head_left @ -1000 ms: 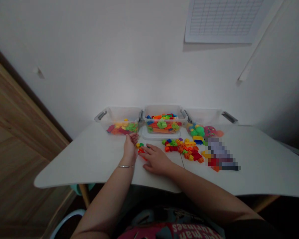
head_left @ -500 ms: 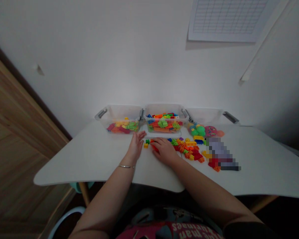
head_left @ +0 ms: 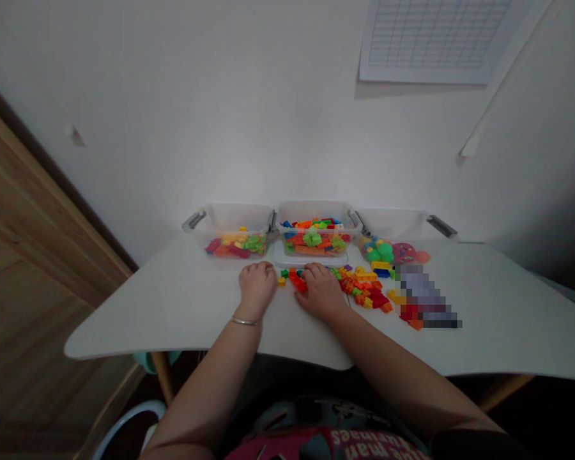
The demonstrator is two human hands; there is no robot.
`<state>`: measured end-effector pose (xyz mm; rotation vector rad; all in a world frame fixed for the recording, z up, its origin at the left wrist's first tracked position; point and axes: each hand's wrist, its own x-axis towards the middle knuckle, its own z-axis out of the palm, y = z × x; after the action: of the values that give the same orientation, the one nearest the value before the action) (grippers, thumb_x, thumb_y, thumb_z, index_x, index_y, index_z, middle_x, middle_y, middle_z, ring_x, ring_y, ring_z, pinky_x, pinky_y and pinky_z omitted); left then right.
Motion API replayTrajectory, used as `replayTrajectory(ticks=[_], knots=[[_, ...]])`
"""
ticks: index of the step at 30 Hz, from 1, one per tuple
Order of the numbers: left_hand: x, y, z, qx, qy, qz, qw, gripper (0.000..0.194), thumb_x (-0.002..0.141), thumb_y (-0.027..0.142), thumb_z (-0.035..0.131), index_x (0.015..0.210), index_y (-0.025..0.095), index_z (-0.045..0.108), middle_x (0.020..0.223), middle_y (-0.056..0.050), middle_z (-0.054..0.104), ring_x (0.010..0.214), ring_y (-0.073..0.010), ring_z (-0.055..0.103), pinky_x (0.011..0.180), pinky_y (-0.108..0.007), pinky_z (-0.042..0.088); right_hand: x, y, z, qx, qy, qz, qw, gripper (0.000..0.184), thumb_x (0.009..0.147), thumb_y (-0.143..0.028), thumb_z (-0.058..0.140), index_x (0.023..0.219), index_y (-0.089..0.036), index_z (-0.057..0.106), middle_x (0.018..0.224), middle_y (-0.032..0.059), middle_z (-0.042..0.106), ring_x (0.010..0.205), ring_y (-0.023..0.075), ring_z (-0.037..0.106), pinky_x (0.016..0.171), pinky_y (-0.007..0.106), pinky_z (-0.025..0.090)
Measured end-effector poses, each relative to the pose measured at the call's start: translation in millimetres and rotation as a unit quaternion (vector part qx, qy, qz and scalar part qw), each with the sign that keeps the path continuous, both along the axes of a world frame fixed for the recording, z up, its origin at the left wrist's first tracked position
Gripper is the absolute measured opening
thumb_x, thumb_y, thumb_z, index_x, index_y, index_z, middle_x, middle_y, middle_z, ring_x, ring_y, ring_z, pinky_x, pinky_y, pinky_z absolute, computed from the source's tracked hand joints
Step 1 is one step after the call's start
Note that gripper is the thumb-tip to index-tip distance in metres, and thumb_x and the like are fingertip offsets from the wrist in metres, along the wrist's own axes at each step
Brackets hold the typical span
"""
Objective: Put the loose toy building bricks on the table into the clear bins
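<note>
Head view: the left hand (head_left: 256, 289) is curling in from spread fingers beside a small yellow plastic brick (head_left: 281, 282), the right hand (head_left: 321, 291) is cupping over red-orange plastic bricks (head_left: 298, 282) on the white counter (head_left: 172, 319); any grip is hidden.

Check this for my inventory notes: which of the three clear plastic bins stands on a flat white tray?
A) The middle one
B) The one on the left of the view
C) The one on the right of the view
A. The middle clear plastic bin stands on a flat white tray, whose edge shows below the bin, just beyond the loose plastic bricks.
</note>
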<state>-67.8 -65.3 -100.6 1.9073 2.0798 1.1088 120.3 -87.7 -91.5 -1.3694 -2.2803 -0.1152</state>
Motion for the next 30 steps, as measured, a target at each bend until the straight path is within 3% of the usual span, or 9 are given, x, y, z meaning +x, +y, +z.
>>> replayTrajectory(ticks=[3, 8, 16, 23, 30], knots=[[1.2, -5.9, -1.5, -0.04, 0.126, 0.043, 0.99, 0.034, 0.081, 0.029, 0.052, 0.106, 0.014, 0.07, 0.108, -0.021, 0.065, 0.112, -0.0363, 0.054, 0.1, -0.051, 0.037, 1.3, -0.4, 0.2, -0.003, -0.004, -0.001, 1.0, 0.031, 0.081, -0.037, 0.061, 0.105, -0.017, 0.063, 0.123, 0.0161, 0.061, 0.118, 0.0329, 0.05, 0.1, 0.047, 0.043], [4.3, -6.7, -5.9, -0.058, 0.172, 0.02, 0.983, 0.043, 0.082, 0.03, 0.053, 0.119, 0.013, 0.065, 0.117, -0.021, 0.06, 0.114, -0.0353, 0.052, 0.101, -0.047, 0.037, 1.6, 0.0, 0.5, -0.009, -0.003, -0.001, 1.0, 0.03, 0.081, -0.035, 0.06, 0.105, -0.017, 0.063, 0.122, 0.0152, 0.061, 0.117, 0.0322, 0.051, 0.101, 0.046, 0.043], [5.5, -3.4, -7.7, -0.067, 0.161, -0.013, 0.985, 0.044, 0.08, 0.029, 0.056, 0.121, 0.016, 0.065, 0.123, -0.017, 0.061, 0.117, -0.0325, 0.053, 0.105, -0.045, 0.035, 0.8, 1.2, -2.0, -0.011, 0.017, 0.012, 1.0, 0.021, 0.081, -0.029, 0.06, 0.099, -0.018, 0.063, 0.117, 0.0135, 0.063, 0.113, 0.0292, 0.053, 0.098, 0.043, 0.044], [4.9, 6.6, -9.0, -0.034, 0.095, -0.099, 0.99, 0.033, 0.087, 0.025, 0.044, 0.102, 0.022, 0.073, 0.111, -0.011, 0.072, 0.11, -0.027, 0.061, 0.104, -0.042, 0.038, 1.8, 1.5, -1.3, -0.011, 0.018, 0.007, 1.0, 0.022, 0.084, -0.028, 0.059, 0.102, -0.017, 0.065, 0.114, 0.0134, 0.064, 0.11, 0.0295, 0.054, 0.095, 0.044, 0.045], [5.1, 7.3, -13.7, -0.019, 0.088, -0.099, 0.991, 0.029, 0.084, 0.03, 0.053, 0.104, 0.023, 0.073, 0.11, -0.01, 0.073, 0.112, -0.0272, 0.06, 0.104, -0.041, 0.038, 3.7, 0.8, -0.4, -0.002, 0.025, 0.013, 1.0, 0.012, 0.083, -0.02, 0.057, 0.09, -0.02, 0.067, 0.115, 0.0101, 0.065, 0.109, 0.027, 0.055, 0.093, 0.042, 0.046]])
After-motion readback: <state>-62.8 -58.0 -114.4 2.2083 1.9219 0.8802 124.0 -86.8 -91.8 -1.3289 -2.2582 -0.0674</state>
